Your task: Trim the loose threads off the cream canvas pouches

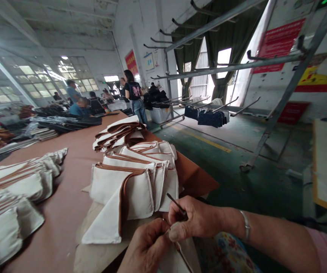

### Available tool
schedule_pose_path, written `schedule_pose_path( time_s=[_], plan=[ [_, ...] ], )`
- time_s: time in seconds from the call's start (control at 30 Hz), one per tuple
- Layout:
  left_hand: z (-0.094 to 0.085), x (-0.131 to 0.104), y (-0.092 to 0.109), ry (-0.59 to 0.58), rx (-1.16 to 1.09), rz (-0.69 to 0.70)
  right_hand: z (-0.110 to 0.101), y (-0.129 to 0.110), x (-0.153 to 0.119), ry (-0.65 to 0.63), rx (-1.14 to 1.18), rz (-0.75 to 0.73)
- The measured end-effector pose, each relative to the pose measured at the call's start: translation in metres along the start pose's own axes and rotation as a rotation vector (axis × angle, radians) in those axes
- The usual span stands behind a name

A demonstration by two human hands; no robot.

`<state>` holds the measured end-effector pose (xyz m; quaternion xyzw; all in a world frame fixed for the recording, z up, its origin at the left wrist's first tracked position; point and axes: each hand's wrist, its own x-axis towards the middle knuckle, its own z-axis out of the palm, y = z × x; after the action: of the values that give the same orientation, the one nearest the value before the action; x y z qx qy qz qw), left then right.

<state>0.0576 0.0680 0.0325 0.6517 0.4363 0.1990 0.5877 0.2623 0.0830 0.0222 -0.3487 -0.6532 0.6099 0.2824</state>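
Note:
My left hand (149,244) is closed at the bottom centre, pinching the edge of a white fabric piece with brown trim (188,253). My right hand (194,220), with a silver bangle at its wrist, meets it from the right. A slim dark tool (175,202) sticks out of its curled fingers; its working end is hidden. The right thumb presses at the same edge of the fabric, close to the left fingertips. Just beyond my hands lies a fanned stack of white fabric pouches with brown edging (137,189), the nearest one folded over at a corner.
More white pouches (18,189) lie in rows at the left of the brown tabletop (63,227). A folded bundle (118,131) sits behind the stack. A metal rack (283,98) with prongs stands at the right. Several people are farther back, one standing (135,94) beyond the table.

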Motion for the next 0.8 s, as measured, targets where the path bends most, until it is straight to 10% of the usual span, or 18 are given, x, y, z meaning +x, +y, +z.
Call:
schedule_pose_path(
  time_s=[0.8],
  plan=[
    [0.009, 0.002, -0.015, 0.028, 0.004, -0.063, 0.026, 0.012, -0.001, 0.285, -0.302, -0.004]
  ],
)
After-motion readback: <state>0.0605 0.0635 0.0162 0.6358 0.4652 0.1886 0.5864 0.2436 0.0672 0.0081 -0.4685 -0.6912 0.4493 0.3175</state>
